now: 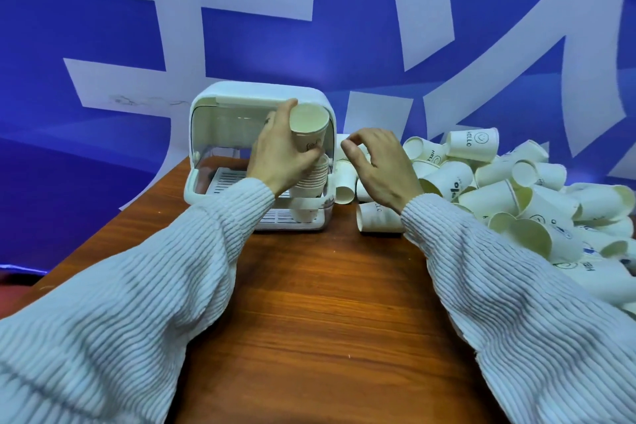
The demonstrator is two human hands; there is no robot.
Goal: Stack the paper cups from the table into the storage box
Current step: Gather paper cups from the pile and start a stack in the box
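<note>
Head view. A wooden worktop point(309, 303) runs from the near edge up to a blue backdrop point(103, 96) bearing large white characters; its left edge slants from lower left toward the storage box point(220, 107), which stands at the far side, close to that edge. The box is white with rounded corners, its front open and a slatted tray point(227, 179) visible on its floor. Inside, at the right of the opening, stands a nested stack of cups point(311, 179), just beside the box's right wall.

The left hand point(275, 151) is curled around a single paper cup point(309, 126), held tilted with its mouth toward the camera, directly above the stack and inside the box's opening. The right hand point(378, 162) hovers just right of the box, fingers loosely bent and holding nothing, over a few loose cups lying on their sides. One fallen cup point(378, 217) lies near the right wrist.

A heap of cups point(516, 189), printed with "HELLO" and smiling faces, fills the right side of the worktop up to the frame's edge. Both ribbed white sleeves point(120, 320) frame a broad bare strip of wood between them.
</note>
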